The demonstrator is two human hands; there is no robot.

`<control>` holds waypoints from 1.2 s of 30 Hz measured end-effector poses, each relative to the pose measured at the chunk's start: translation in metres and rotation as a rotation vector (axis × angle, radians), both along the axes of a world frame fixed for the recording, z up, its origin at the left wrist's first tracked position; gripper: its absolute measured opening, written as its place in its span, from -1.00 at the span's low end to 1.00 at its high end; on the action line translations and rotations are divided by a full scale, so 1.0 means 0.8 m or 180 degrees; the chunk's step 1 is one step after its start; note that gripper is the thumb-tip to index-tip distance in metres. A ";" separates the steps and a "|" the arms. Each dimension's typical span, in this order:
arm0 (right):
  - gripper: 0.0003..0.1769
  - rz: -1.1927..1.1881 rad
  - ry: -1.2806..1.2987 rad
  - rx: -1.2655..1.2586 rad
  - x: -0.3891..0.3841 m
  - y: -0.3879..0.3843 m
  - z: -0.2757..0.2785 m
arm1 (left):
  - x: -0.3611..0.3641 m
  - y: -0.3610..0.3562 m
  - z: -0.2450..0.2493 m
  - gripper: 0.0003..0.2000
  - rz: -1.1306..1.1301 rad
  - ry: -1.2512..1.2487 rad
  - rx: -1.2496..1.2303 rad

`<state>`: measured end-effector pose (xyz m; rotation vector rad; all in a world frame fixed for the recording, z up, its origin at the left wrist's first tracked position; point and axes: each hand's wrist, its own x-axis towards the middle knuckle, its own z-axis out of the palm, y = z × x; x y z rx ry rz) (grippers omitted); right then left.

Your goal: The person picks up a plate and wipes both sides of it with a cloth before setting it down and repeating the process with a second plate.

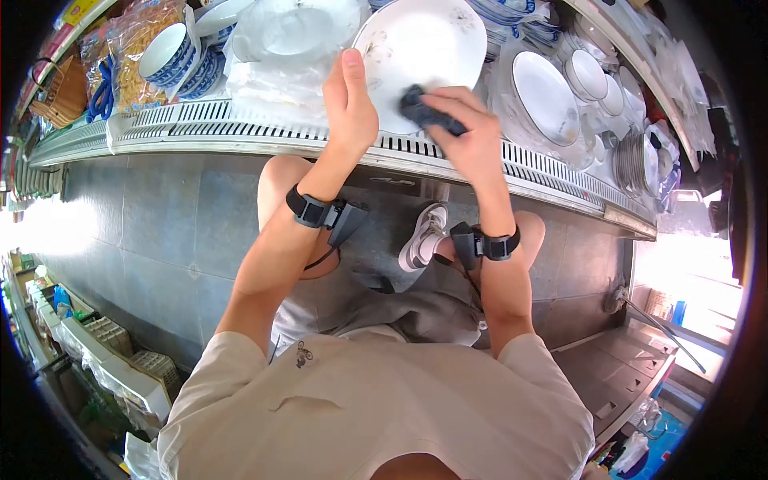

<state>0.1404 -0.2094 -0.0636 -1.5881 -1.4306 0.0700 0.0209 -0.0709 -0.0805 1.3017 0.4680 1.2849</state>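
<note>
Overhanging the shelf edge, a plate is clasped by the left hand. A cloth is clamped in the right hand.

No word, brand or number can be read anywhere in the view. The small dark emblem on the chest of the person's shirt is a tiny drawing with no legible letters, and the coloured packet labels at the far left end of the shelf are too small and blurred to make out. The white plate bears only faint greyish motifs near its rim, not writing.
</note>
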 end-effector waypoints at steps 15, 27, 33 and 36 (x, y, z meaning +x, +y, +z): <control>-0.54 -0.0386 -0.0063 0.0073 -0.020 -0.010 -0.016 | -0.005 0.000 0.002 -0.55 0.0256 0.0559 0.0803; -0.62 -0.0905 0.0504 0.0377 -0.042 -0.004 -0.050 | -0.004 -0.006 0.000 -0.60 0.0216 0.0624 0.0948; -0.59 -0.0096 0.0823 0.0339 -0.046 -0.003 -0.024 | -0.007 -0.011 -0.003 -0.56 0.0161 0.0685 0.0859; -0.57 -0.0147 0.0212 -0.0138 -0.016 -0.013 0.002 | -0.001 -0.008 -0.004 -0.55 0.0006 0.0508 0.0831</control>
